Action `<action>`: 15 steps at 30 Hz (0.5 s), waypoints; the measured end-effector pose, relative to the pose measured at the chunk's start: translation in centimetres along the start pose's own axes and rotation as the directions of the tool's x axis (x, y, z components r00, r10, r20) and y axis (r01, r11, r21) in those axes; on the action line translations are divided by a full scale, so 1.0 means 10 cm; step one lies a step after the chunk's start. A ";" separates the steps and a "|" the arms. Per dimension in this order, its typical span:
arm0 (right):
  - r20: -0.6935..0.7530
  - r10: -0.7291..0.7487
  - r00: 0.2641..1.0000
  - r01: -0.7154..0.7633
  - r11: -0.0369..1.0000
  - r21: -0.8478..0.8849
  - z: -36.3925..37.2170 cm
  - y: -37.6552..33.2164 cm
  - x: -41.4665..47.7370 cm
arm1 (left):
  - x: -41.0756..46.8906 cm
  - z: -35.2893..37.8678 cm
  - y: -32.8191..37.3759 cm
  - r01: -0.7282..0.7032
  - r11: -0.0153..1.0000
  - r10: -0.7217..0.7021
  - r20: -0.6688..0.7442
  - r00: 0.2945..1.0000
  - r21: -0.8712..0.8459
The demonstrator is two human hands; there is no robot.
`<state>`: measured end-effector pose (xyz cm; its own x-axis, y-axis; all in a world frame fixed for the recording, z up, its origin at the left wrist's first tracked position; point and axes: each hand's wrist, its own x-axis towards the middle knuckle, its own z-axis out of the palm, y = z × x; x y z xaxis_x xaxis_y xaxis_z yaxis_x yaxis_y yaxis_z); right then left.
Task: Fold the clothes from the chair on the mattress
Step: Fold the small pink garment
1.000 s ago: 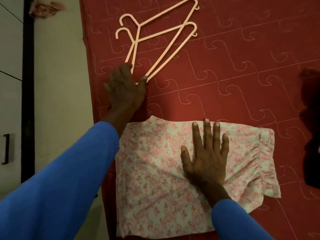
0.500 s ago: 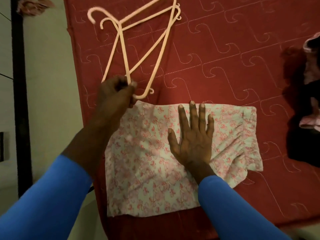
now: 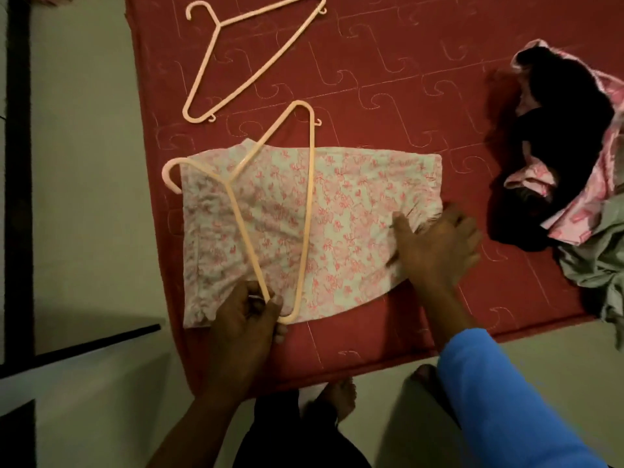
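Observation:
A folded white garment with pink print (image 3: 354,211) lies flat on the red quilted mattress (image 3: 405,96). My left hand (image 3: 248,315) grips the corner of a pale pink plastic hanger (image 3: 309,204) that lies across the garment's left half. My right hand (image 3: 435,246) rests on the garment's right edge with fingers spread; it looks blurred. A second pink hanger (image 3: 236,62) lies on the mattress above the garment.
A heap of unfolded clothes, black, pink and grey (image 3: 574,157), sits at the mattress's right side. Pale floor (image 3: 84,163) runs along the left and near edges. My bare feet (image 3: 337,396) stand at the mattress's near edge. A dark strip (image 3: 20,163) runs down the far left.
My left hand picked one hanger off the pair and brought it down across the garment. My right hand slid from the garment's middle to its right edge. The view shifted.

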<state>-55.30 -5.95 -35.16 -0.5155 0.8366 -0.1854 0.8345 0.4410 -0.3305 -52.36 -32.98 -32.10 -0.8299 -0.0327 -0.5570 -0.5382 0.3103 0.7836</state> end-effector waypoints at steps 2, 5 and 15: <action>0.120 -0.051 0.991 0.040 0.995 0.097 -0.14 0.07 0.05 | -0.12 0.02 -0.07 -0.010 0.999 0.011 -0.027 1.000 0.043; 0.396 0.031 0.918 -0.238 0.841 0.486 -0.35 -0.07 0.11 | -0.25 0.03 -0.14 -0.045 0.995 0.049 -0.042 0.998 0.084; 0.630 -0.412 0.658 -0.238 0.680 0.693 -0.09 -0.71 -0.85 | -0.50 0.22 -0.05 -0.437 0.811 0.477 -0.006 0.879 0.390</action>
<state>-56.69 -15.93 -30.40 -0.8056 0.1641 -0.5694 0.5556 -0.1246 -0.8220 -47.58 -30.86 -30.31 -0.9870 0.1132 -0.1143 -0.0163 0.6364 0.7712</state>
